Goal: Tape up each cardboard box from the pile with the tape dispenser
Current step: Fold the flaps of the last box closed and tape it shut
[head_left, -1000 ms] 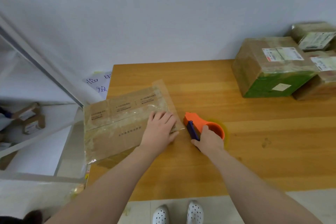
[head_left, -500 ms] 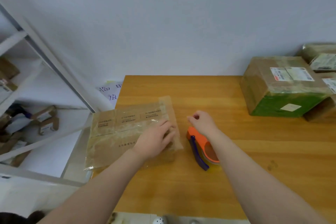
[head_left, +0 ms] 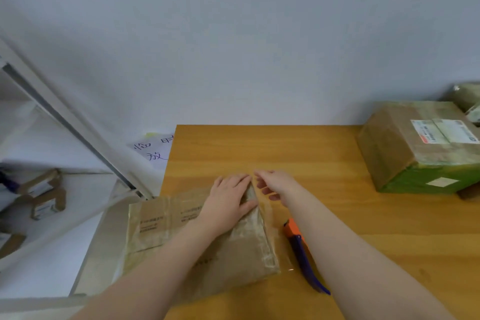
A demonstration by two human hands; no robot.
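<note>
Two hands are now busy at the same corner of the flat cardboard box [head_left: 161,226]. A second ago the right hand [head_left: 275,186] held the tape dispenser [head_left: 301,249] against the box's 3 o'clock edge. It has since let go. The orange and purple dispenser lies on the table [head_left: 363,241] just beside that edge, partly under the right arm. The left hand [head_left: 228,200] has slid from the middle of the box up to the 1 o'clock corner and presses there, flat, with its fingers close together. The right hand has come next to it with its fingers loose and a little bent, wrapped round nothing. I cannot tell if it touches the clear tape.

I think the strip is cut and the hands are rubbing it down, so this box is nearly done.

The pile of boxes [head_left: 394,153] waits at 2 o'clock on the table. Its white label [head_left: 444,134] has a red stripe, but the print is too small to read. The flat box has small dark print that is also too small. A paper sheet [head_left: 153,149] at 11 o'clock shows hand-written Chinese signs, and one looks like 放.
</note>
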